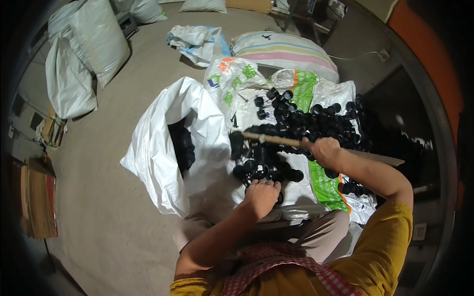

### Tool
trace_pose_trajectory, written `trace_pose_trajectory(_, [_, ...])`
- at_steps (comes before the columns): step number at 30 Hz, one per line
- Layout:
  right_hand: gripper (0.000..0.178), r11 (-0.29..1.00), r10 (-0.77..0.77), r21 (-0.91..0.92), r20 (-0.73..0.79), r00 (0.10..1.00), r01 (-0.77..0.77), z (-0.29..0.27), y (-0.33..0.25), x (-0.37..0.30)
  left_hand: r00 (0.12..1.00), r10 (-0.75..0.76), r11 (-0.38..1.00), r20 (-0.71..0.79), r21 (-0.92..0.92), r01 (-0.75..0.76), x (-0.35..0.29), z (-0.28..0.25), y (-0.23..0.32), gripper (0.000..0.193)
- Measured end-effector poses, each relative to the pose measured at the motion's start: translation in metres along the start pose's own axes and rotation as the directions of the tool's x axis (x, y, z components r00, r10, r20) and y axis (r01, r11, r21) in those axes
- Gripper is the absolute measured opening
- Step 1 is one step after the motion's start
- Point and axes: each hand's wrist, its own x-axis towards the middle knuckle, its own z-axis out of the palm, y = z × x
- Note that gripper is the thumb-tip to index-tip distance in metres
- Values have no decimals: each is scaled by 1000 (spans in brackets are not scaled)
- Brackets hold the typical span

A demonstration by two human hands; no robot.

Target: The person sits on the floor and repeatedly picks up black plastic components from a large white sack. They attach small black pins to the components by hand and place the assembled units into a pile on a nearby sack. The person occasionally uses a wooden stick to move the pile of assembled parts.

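Note:
My right hand (323,150) is closed round the wooden handle of a mallet (274,139). The handle points left over the heap, and what looks like a dark head (237,144) sits at its far end. Low at the front of the heap, my left hand (263,196) has its fingers bent over a black plastic part; its fingertips are partly hidden among the parts. Several round black plastic parts (296,118), cap-like in shape, lie heaped on flattened white and green woven sacks (305,91). An open white sack (153,148) stands to the left, with black parts (181,148) inside.
A full striped sack (286,49) lies beyond the heap, beside a crumpled white and blue sack (197,42). Full white sacks (96,39) lean at the far left, with cardboard (37,197) below them. More black parts (395,140) lie in shadow at right.

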Motion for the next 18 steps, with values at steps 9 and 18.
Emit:
trace_pose_trajectory(9, [36,976,127,191,-138,982,-100,-44,51,-105,999,2,1000,37,23,-3,-1,-3,-1,48])
trace_pose_trajectory(18, [20,726,684,245,-168,710,-642,34,144,50,997,25,1000,67,18,-26,4,-4,1,48])
